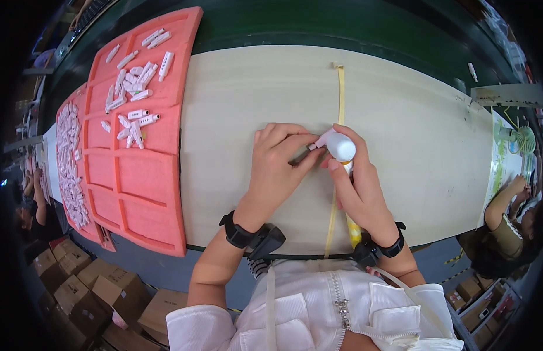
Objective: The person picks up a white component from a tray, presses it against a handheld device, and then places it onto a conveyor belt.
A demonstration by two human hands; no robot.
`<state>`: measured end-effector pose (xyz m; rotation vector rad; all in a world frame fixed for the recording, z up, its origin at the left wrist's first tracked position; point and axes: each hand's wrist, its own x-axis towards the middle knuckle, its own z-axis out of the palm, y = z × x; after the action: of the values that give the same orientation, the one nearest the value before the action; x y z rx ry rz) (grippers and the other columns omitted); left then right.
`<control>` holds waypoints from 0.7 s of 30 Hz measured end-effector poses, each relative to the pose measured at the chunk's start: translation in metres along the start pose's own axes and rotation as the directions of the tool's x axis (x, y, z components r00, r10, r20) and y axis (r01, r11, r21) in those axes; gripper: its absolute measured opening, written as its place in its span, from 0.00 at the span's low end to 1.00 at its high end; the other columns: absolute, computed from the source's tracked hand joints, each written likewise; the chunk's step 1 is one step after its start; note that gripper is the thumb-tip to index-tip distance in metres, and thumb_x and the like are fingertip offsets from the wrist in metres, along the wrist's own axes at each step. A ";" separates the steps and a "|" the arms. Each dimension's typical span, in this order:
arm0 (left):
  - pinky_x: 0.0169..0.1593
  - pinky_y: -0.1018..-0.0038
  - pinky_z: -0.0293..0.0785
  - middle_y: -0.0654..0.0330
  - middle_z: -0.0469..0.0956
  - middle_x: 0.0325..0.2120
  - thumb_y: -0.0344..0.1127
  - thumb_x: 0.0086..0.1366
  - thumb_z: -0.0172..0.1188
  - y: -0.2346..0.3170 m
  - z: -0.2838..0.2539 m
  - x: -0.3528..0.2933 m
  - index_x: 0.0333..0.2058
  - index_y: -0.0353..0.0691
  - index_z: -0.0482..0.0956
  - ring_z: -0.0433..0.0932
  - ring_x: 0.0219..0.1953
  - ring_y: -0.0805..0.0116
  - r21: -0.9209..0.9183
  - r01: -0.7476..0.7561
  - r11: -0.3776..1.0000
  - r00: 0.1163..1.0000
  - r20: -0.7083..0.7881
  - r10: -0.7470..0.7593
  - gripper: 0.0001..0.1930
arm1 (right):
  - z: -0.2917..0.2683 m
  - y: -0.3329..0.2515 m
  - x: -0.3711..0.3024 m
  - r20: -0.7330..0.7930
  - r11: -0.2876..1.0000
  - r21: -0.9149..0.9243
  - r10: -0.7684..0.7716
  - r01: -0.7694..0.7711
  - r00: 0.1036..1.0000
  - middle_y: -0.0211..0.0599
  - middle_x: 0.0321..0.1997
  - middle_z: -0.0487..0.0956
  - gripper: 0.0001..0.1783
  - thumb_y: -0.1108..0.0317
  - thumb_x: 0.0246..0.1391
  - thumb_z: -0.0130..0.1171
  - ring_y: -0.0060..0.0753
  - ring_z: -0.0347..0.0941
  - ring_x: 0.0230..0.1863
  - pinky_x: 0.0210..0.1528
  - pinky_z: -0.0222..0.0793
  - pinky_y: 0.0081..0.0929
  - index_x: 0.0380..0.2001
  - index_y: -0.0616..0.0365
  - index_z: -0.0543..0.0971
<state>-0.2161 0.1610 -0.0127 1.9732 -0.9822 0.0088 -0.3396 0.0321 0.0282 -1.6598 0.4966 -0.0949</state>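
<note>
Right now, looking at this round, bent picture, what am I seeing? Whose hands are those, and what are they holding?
The picture comes from a wide camera worn on a person's head, looking down; that lens bends the straight edges. No machine here: the two bare hands are the wearer's own, each wrist wearing a black band. The left hand pinches a small dark part I cannot make out. The right hand holds a small white rounded plastic bottle, its tip towards that part. They work over a pale beige tabletop with a yellow tape strip down it. To the left lies a pink foam tray holding small white plastic pieces.
</note>
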 end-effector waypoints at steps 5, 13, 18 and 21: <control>0.45 0.69 0.68 0.66 0.83 0.30 0.28 0.50 0.76 -0.004 -0.001 -0.003 0.35 0.43 0.89 0.78 0.35 0.66 -0.035 0.005 0.999 1.000 0.009 -0.005 0.11 | -0.001 -0.010 -0.001 0.036 0.992 -0.089 0.091 -0.088 0.995 0.37 0.41 0.78 0.27 0.69 0.71 0.46 0.20 0.70 0.23 0.27 0.67 0.20 0.70 0.55 0.58; 0.42 0.68 0.66 0.68 0.81 0.29 0.29 0.50 0.75 -0.007 0.003 -0.003 0.32 0.42 0.89 0.77 0.33 0.66 -0.081 -0.019 0.997 1.000 -0.016 0.018 0.09 | 0.013 -0.003 0.001 0.001 0.987 -0.157 -0.045 0.044 0.999 0.36 0.40 0.77 0.27 0.69 0.71 0.48 0.22 0.71 0.37 0.42 0.66 0.22 0.69 0.56 0.59; 0.44 0.67 0.71 0.65 0.84 0.33 0.28 0.50 0.75 -0.005 0.002 -0.002 0.35 0.41 0.88 0.81 0.35 0.64 -0.069 -0.033 0.997 0.999 -0.001 0.033 0.11 | 0.006 0.004 0.007 -0.101 0.968 -0.209 -0.161 0.137 0.982 0.33 0.40 0.76 0.27 0.68 0.70 0.50 0.19 0.70 0.31 0.34 0.67 0.18 0.69 0.56 0.60; 0.45 0.69 0.77 0.62 0.85 0.36 0.26 0.54 0.74 0.004 -0.003 -0.002 0.36 0.39 0.88 0.83 0.39 0.66 -0.251 0.087 0.964 0.996 0.034 -0.081 0.10 | -0.003 -0.005 0.007 -0.276 0.997 -0.068 -0.038 0.020 0.960 0.31 0.41 0.76 0.28 0.67 0.69 0.54 0.15 0.68 0.24 0.24 0.65 0.14 0.69 0.55 0.61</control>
<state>-0.2190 0.1636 -0.0086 1.7812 -0.8681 -0.1787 -0.3327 0.0268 0.0320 -1.7266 0.6934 -0.3399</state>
